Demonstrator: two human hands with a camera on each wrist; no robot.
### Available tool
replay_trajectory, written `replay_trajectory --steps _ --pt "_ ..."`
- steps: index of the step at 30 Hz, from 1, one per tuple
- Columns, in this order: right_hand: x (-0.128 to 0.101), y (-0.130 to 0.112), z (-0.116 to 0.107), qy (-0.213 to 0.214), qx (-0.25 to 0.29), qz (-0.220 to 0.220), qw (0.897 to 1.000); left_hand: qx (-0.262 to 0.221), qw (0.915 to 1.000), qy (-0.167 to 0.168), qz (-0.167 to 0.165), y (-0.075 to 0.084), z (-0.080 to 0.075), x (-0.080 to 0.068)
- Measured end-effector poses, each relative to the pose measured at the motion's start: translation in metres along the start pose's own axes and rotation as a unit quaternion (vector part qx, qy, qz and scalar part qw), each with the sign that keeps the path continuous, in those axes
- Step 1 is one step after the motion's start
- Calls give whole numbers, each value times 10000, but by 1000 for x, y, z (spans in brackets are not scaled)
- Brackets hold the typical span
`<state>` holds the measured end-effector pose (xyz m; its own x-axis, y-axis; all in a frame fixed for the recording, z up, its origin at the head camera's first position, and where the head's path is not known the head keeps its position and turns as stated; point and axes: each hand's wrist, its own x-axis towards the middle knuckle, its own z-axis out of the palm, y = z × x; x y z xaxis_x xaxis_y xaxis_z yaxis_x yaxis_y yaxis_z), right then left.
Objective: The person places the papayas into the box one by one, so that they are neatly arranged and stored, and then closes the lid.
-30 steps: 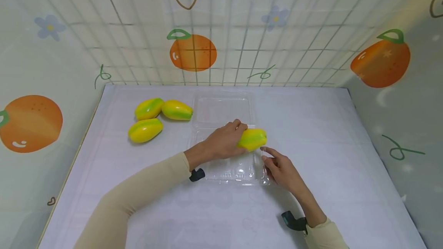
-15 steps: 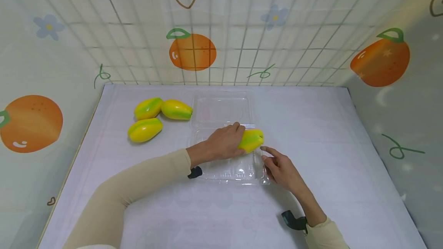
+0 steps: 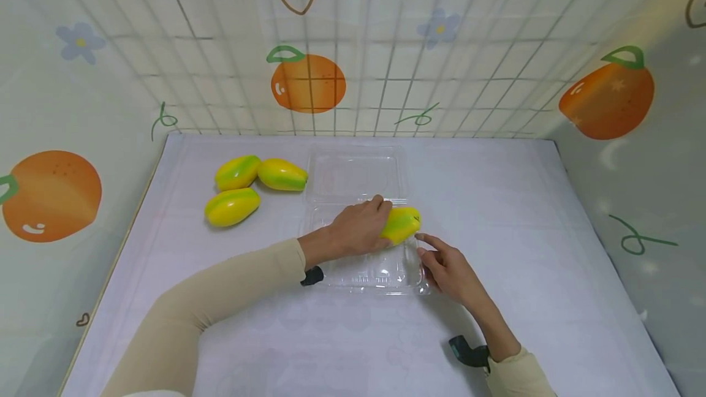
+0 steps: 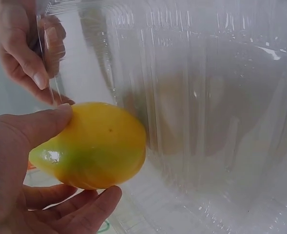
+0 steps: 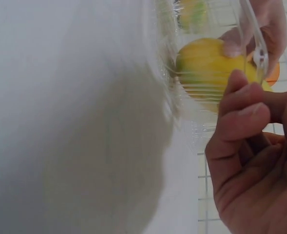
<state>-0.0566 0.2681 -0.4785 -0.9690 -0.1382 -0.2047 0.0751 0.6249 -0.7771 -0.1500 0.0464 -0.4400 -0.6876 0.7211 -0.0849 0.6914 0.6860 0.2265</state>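
My left hand (image 3: 358,228) grips a yellow-green mango-like fruit (image 3: 404,223) over the far right part of a clear plastic clamshell container (image 3: 364,283). In the left wrist view, thumb and fingers wrap the fruit (image 4: 97,146) just inside the container's ribbed wall (image 4: 206,97). My right hand (image 3: 447,268) is at the container's right edge. There its thumb and fingers (image 4: 26,53) pinch the thin wall. The right wrist view shows the fruit (image 5: 206,68) through the plastic (image 5: 167,87), with my curled right hand (image 5: 250,161) beside it.
Three more yellow-green fruits (image 3: 238,172) (image 3: 282,175) (image 3: 231,207) lie together at the table's far left. The container's open lid (image 3: 353,173) lies flat behind its tray. Patterned walls close in the white table (image 3: 496,201) on three sides.
My left hand has brought the fruit slightly down and to the left, into the tray. The right hand has stayed at the container's edge.
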Motion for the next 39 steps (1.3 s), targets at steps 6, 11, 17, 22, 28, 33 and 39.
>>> replay_trajectory --steps 6,11,17,22,28,33,39 --pt "0 0 0 -4 42 81 10000 66 10000 27 16 0 0 0" --pt "0 -1 0 -27 46 160 9999 115 9999 43 13 1 -1 0" --pt "0 -1 -1 -51 50 96 9999 153 9998 95 18 2 -3 -3" --pt "0 0 0 -6 36 100 9999 251 9994 218 126 4 -8 -7" --pt "0 1 2 -23 130 140 9998 258 9995 148 136 0 -19 -19" --pt "0 1 2 3 107 119 9999 -81 9998 150 69 -7 -36 -31" --pt "-1 1 0 33 68 111 9999 -382 9988 289 132 -19 -45 -43"
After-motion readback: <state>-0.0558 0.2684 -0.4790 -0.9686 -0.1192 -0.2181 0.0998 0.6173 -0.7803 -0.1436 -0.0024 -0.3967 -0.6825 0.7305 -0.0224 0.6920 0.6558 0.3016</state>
